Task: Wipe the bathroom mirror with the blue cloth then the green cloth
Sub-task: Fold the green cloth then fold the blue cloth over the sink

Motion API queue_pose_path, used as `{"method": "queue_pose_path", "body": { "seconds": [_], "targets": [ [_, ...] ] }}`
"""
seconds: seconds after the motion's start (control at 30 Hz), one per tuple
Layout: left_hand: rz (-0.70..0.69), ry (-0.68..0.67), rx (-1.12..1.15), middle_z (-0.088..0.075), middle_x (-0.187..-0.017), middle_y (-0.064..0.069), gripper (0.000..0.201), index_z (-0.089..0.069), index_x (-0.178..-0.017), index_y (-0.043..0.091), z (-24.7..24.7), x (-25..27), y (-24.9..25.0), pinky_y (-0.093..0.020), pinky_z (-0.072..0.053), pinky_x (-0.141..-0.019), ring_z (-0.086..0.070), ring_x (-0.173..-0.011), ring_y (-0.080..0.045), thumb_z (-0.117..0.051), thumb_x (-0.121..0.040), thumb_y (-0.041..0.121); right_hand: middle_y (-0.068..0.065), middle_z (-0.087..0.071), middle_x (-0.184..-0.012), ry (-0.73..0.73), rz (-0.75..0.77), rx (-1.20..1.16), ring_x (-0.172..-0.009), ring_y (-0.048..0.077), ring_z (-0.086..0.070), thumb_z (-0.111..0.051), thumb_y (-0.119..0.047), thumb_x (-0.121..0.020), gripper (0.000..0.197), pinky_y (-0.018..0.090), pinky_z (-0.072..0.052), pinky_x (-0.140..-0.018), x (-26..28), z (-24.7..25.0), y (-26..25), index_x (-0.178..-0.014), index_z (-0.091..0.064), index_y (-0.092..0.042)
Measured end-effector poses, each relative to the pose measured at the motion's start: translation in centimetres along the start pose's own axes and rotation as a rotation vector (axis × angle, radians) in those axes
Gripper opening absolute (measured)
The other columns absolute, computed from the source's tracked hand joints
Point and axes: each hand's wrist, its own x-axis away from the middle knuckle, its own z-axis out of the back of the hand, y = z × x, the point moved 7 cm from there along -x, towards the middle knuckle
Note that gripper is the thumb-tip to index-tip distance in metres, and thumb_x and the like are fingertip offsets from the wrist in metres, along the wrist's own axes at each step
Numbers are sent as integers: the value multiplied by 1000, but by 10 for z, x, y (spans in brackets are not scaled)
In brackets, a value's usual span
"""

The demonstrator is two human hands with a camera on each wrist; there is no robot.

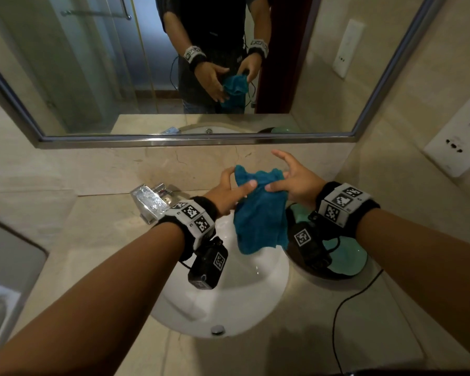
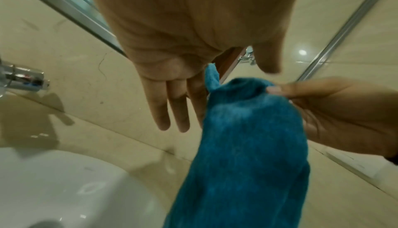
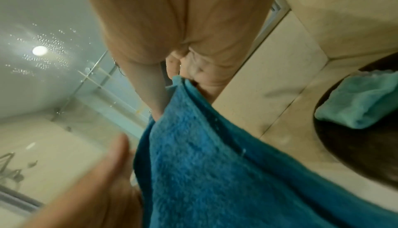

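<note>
Above the sink (image 1: 228, 308), the right hand (image 1: 296, 183) pinches the hanging blue cloth (image 1: 261, 218); the left hand (image 1: 228, 188), fingers straight, touches it.

Beige counter (image 1: 98, 240) w/ inset white sink (image 1: 242, 302), chrome tap (image 1: 149, 202), dark tray (image 1: 318, 274) w/ green cloth (image 1: 350, 256), black cable (image 1: 345, 308)

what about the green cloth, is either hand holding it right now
No, the green cloth lies in the dark bowl, while the right hand pinches the blue cloth and the left hand touches it.
</note>
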Motion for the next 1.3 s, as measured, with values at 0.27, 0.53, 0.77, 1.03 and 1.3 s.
{"method": "queue_pose_path", "body": {
  "seconds": [0.27, 0.53, 0.77, 1.03, 1.3],
  "targets": [
    [-210, 47, -221, -57, -92, 4, 36, -57, -113, 32, 8, -1, 8, -47, -51, -91, -58, -100, -26, -59, -89, 6, 13, -60, -98, -16, -137, 439, -75, 20, -60, -48, -12, -96, 34, 28, -55, -53, 5, 1, 6, -129, -43, -21],
    [-139, 72, -119, -51, -87, -3, 25, -64, -103, 22, -3, -17, -4, -32, -58, -71, -58, -84, -21, -66, -85, 5, 13, -61, -107, -47, -88, 831, -92, 23, -57, -70, -1, -78, 27, 33, -50, -81, -3, 21, 27, -102, -63, -12],
    [-84, -16, -407, -59, -96, 0, 32, -67, -105, 10, -37, -44, -20, -24, -47, -83, -58, -90, -17, -71, -76, -3, 11, -69, -87, 33, -50, 1000, -86, 26, -63, -65, -20, -83, 15, 37, -48, -75, -9, 62, 61, -88, -72, -7],
    [44, -44, -341, -57, -94, -6, 9, -47, -87, 19, -96, -93, -66, -32, -42, -82, -53, -89, -22, -51, -94, 14, 8, -59, -78, 22, -157, 757, -77, 24, -57, -52, -22, -94, 19, 33, -40, -69, -14, 105, 113, -84, -59, -8],
    [251, -59, -16, -53, -111, -23, 26, -29, -105, 24, -144, -123, -110, -57, -53, -80, -58, -99, -39, -52, -95, 18, 11, -57, -107, 182, -284, 577, -92, 25, -56, -54, -19, -93, 29, 23, -40, -71, -35, 146, 179, -120, -45, -16]
  ]
}}
